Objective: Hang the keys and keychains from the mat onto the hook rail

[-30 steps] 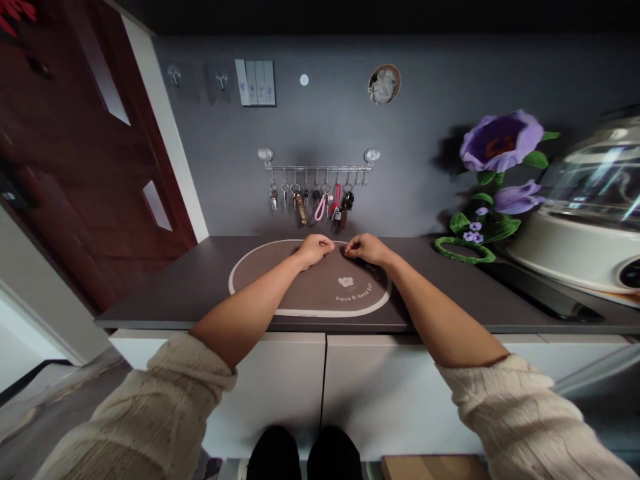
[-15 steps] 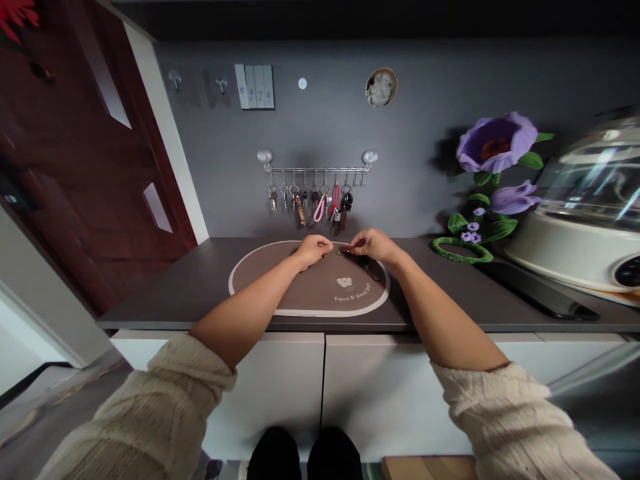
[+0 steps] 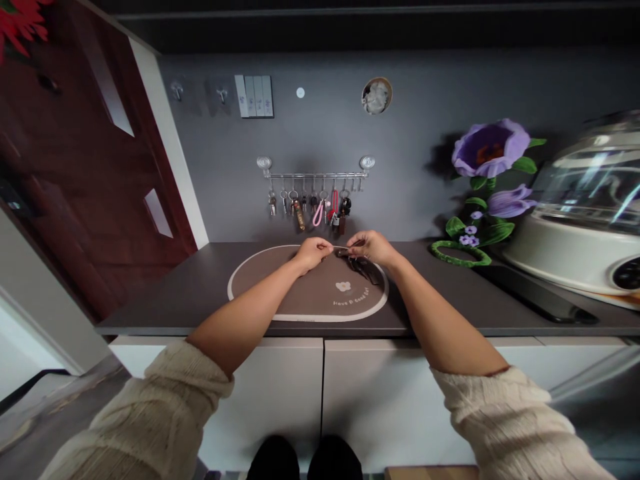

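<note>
Both my hands are over the brown oval mat (image 3: pixel 285 287), close together near its back edge. Between the thumb and fingers of my right hand (image 3: pixel 371 247) is a bunch of keys (image 3: pixel 364 269) with dark pieces hanging below the fingers, just over the mat. My left hand (image 3: pixel 315 252) is closed in a pinch, its fingertips beside the near end of the bunch. What sits between those fingertips is too small to make out.
On the wall behind, a clear hook rail (image 3: pixel 317 176) carries several key sets, one with a pink strap (image 3: pixel 318 213). To the right stand purple fabric flowers (image 3: pixel 493 150), a black phone-like slab (image 3: pixel 545 297) and a white appliance with a clear lid (image 3: pixel 560 247).
The keys now hang lower and more spread out below my right hand. My left hand stays nearly in place. The whole view has tilted up slightly.
</note>
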The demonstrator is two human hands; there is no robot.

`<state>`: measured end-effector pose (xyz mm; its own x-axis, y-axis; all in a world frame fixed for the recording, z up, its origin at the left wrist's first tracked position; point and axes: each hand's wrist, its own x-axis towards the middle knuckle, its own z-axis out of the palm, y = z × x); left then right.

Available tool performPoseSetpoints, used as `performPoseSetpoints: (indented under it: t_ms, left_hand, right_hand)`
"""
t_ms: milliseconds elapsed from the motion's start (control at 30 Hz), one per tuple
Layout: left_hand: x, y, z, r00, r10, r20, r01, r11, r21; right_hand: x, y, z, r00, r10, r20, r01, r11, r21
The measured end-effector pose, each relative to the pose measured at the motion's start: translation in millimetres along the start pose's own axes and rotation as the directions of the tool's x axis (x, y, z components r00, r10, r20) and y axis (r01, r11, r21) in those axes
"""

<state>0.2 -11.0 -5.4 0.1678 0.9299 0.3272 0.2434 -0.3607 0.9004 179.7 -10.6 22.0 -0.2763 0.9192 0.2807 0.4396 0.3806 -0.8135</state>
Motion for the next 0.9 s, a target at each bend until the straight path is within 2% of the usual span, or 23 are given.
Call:
performPoseSetpoints:
  t_ms: [233, 433, 600, 767, 900]
  left_hand:
    - [-3.3, 4.0, 3.0, 0.997, 0.045, 0.066, -0.042, 0.998, -0.038]
    - [-7.0, 8.9, 4.3, 0.982, 0.108, 0.153, -0.101, 0.993, -0.055]
    - [-7.1, 10.1, 5.0, 0.970, 0.122, 0.208, -0.099, 0.988, -0.117]
    - [-6.5, 10.9, 4.0, 0.976, 0.122, 0.180, -0.095, 0.984, -0.153]
    - [-4.7, 10.7, 3.3, 0.979, 0.134, 0.154, -0.107, 0.979, -0.175]
  right_hand:
    - [-2.2, -4.4, 6.3, 0.999, -0.038, 0.016, 0.032, 0.953, 0.302]
    - [-5.8, -14.3, 9.0, 0.995, -0.071, -0.064, 0.092, 0.895, 0.437]
    - [-3.1, -13.2, 12.0, 0.997, -0.061, -0.044, 0.075, 0.837, 0.542]
    - [-5.1, -17.8, 14.0, 0.998, -0.040, -0.041, 0.056, 0.794, 0.605]
    - [-7.6, -22.8, 14.4, 0.998, -0.021, -0.063, 0.055, 0.793, 0.607]
